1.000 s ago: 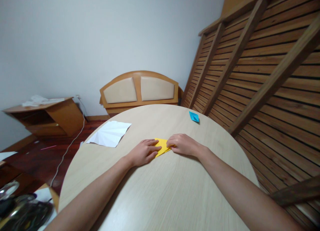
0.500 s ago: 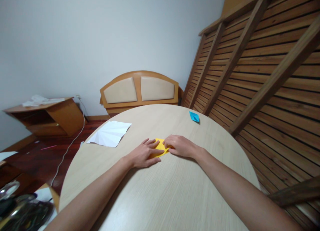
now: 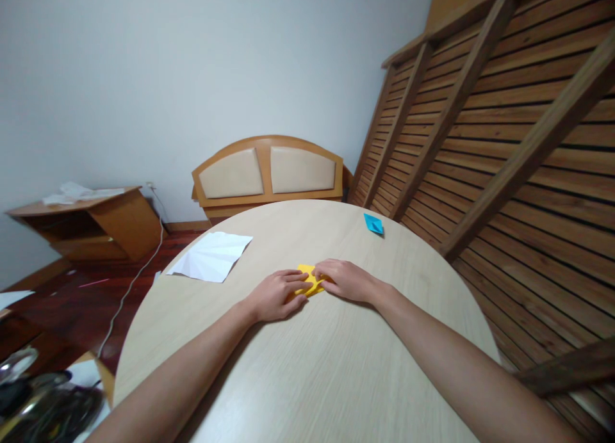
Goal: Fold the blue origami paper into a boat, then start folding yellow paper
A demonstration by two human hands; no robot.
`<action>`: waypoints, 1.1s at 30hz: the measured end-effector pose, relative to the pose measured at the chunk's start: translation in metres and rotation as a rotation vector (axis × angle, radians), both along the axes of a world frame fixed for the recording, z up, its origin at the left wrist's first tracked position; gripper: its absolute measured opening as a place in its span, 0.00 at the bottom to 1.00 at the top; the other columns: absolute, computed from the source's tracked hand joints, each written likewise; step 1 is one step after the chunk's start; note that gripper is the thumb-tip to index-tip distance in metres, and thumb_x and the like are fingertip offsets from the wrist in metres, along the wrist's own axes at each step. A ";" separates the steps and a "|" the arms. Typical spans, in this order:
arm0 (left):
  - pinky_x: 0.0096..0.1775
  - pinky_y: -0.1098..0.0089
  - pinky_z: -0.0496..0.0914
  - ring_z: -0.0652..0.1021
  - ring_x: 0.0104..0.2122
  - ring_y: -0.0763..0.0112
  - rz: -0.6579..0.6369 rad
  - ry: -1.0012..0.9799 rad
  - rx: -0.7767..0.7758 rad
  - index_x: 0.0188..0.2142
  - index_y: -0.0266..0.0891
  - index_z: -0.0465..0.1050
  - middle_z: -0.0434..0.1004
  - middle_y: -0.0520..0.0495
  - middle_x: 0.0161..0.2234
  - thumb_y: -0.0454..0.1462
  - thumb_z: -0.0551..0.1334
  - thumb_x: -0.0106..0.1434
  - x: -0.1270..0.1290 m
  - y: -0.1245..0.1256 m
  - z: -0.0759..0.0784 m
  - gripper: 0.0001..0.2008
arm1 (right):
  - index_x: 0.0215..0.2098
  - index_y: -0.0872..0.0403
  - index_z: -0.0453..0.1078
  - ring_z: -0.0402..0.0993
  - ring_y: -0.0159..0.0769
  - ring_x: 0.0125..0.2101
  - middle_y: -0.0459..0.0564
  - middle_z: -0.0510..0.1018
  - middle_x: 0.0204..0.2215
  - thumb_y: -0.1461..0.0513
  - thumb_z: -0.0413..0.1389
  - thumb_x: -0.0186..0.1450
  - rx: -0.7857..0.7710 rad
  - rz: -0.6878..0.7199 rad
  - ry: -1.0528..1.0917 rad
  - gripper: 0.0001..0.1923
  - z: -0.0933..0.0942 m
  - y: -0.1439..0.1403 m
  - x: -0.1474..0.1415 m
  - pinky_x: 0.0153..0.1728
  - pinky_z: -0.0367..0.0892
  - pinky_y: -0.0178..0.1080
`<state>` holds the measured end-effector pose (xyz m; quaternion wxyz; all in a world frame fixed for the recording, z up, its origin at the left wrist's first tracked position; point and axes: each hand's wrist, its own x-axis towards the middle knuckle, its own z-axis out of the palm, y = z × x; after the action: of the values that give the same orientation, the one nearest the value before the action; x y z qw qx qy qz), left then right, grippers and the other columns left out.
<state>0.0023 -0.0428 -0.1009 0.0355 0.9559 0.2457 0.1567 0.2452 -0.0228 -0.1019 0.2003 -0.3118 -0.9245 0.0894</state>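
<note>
Head view: a room with a round table, seen from above the hands.
Wall: plain pale wall [image 3: 192, 78] at the back.
Slats: a big brown wooden slat frame [image 3: 504, 142] leans up on the right.
Table: round, light wood table [image 3: 336, 379], filling the lower middle.
Floor: dark red-brown floor [image 3: 77, 302] to the left of the table.
Headboard: wooden headboard [image 3: 269, 171] with two tan pads, standing behind the table by the wall.
Cabinet: low wooden cabinet [image 3: 86, 222] at the left, with papers on top.
Cord: white cord [image 3: 139, 270] running down to the floor.
White paper: creased white sheet [image 3: 211, 256] at the table's left edge, well apart from the hands.
Left hand: left hand [image 3: 273, 294] lies almost flat, fingers pressing on the yellow paper.
Right hand: right hand [image 3: 348, 280] is curled a little, fingertips pressing the same paper.
Yellow paper: small folded yellow paper [image 3: 307, 276] on the table's middle, between both hands, partly hidden.
Blue paper: tiny folded blue paper [image 3: 373, 224] near the far right edge.
</note>
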 end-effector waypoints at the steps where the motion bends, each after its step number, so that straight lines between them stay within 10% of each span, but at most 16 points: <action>1: 0.61 0.59 0.64 0.75 0.55 0.62 0.009 -0.008 0.001 0.52 0.40 0.73 0.77 0.43 0.54 0.38 0.54 0.70 0.000 0.001 -0.001 0.15 | 0.43 0.54 0.72 0.74 0.39 0.42 0.52 0.79 0.41 0.66 0.54 0.67 0.001 -0.007 0.001 0.08 0.001 -0.001 0.000 0.44 0.66 0.39; 33: 0.39 0.67 0.78 0.84 0.39 0.64 0.408 -0.204 0.211 0.55 0.44 0.74 0.81 0.46 0.49 0.27 0.55 0.62 -0.005 0.011 -0.019 0.23 | 0.49 0.50 0.68 0.76 0.40 0.44 0.50 0.79 0.45 0.63 0.58 0.65 0.073 -0.278 0.039 0.14 0.009 -0.014 -0.016 0.41 0.65 0.38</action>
<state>-0.0031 -0.0314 -0.1203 -0.0720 0.8641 0.4111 0.2812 0.2292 -0.0368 -0.0932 0.2398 -0.4275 -0.8710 0.0333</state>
